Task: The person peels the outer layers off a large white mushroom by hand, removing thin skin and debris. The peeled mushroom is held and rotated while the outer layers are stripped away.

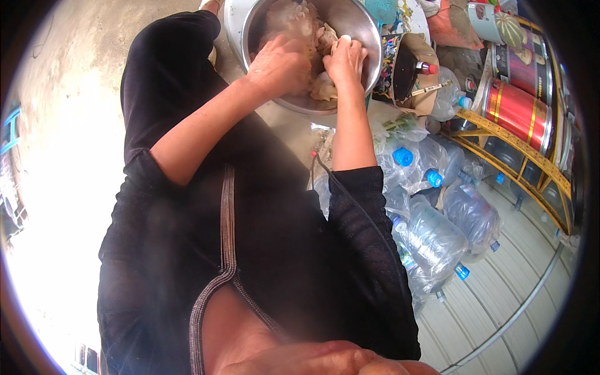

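Observation:
Before me, a stainless steel bowl (375,70) holds pale, pinkish pieces of what looks like raw meat (293,18). Both hands are inside the bowl. Motion blurs my left hand (283,65), which lies over the pieces on the left side with its fingers partly hidden. At the right side, my right hand (346,61) has its fingers curled around a pale piece (345,38). Another yellowish piece (323,87) lies low in the bowl between my two wrists.
Right of the bowl stands an open cardboard box (424,44) with a red-capped bottle (425,68). Large clear water jugs (433,225), several in plastic bags, lie on my right. Beyond them, a yellow metal rack (515,145) carries a red metal drum (518,112). A striped gourd (511,30) sits farther back.

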The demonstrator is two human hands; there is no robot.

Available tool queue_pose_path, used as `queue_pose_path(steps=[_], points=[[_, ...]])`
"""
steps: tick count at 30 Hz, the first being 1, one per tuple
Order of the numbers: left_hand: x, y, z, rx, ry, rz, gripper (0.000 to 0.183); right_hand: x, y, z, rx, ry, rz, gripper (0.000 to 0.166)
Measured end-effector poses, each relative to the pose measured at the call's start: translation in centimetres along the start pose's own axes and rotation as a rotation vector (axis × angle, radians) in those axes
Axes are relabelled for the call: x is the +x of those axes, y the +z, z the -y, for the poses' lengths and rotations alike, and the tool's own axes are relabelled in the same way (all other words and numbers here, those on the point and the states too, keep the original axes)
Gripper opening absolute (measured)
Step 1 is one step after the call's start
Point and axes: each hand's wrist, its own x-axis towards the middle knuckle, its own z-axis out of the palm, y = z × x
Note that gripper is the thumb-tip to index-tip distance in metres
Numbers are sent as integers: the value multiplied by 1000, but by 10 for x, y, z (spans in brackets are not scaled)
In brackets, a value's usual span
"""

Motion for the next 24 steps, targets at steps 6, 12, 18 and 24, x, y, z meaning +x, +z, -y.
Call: queue_pose_path(steps=[6,12,18,24], points=[[5,-2,4,-102,-42,3,32,0,-40,3,300,182,129,45],[18,-17,-7,-1131,-292,-91,58,-26,-86,9,1619,139,156,32],[19,-58,-39,-1531,-240,37,47,-39,-126,44,1682,35,-32,27],[17,-76,-45,-1747,-193,149,40,-45,-156,54,1506,-51,-131,24]])
